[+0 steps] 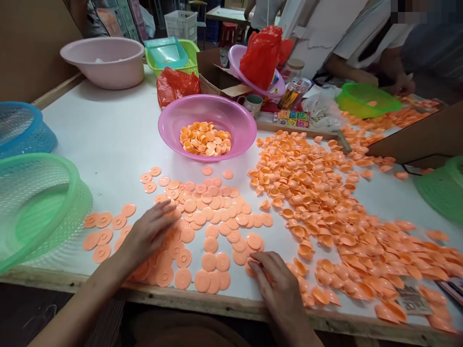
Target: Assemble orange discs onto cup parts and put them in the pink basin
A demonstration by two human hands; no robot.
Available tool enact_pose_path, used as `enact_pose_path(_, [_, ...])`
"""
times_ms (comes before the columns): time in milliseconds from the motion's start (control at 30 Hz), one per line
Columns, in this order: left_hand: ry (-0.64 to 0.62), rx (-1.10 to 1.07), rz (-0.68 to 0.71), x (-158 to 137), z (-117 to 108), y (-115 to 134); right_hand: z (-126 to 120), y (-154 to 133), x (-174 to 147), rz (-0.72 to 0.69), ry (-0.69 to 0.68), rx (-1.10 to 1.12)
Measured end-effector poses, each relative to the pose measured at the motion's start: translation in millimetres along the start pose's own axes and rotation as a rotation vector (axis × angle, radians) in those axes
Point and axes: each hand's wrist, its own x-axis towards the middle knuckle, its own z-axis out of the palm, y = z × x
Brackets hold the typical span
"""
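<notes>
Flat round orange plastic discs (217, 202) lie spread over the white table in front of me, some with a small ring at the centre. My left hand (155, 229) is over the left part of the discs, fingers stretched out and apart, slightly blurred. At the right edge of the discs, my right hand (277, 279) is low with fingers loosely bent and apart; its fingertips touch or hover just above a disc. Orange shows between its thumb and fingers. Right of it spreads a large heap of orange cup-shaped pieces (307, 178), each with a pointed end.
A pink basin (168, 132) behind the discs holds orange pieces. Green (77, 193) and blue (36, 135) baskets stand at left, a pale pink tub (108, 67) behind. Red bags (177, 89), a mug (252, 103) and jars fill the back. Another person's hands work near a green bowl (369, 103).
</notes>
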Motion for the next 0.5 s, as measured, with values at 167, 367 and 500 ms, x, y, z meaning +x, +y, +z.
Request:
enact_pose_path(167, [-0.094, 0.066, 0.207, -37, 17, 26, -36, 25, -6, 0.093, 0.144, -0.100])
enact_pose_path(367, [-0.047, 0.066, 0.182, -13, 58, 35, -66, 21, -20, 0.186, 0.130, -0.130])
enact_pose_path(500, [-0.044, 0.097, 0.099, -14, 54, 22, -52, 3, -26, 0.218, -0.052, -0.105])
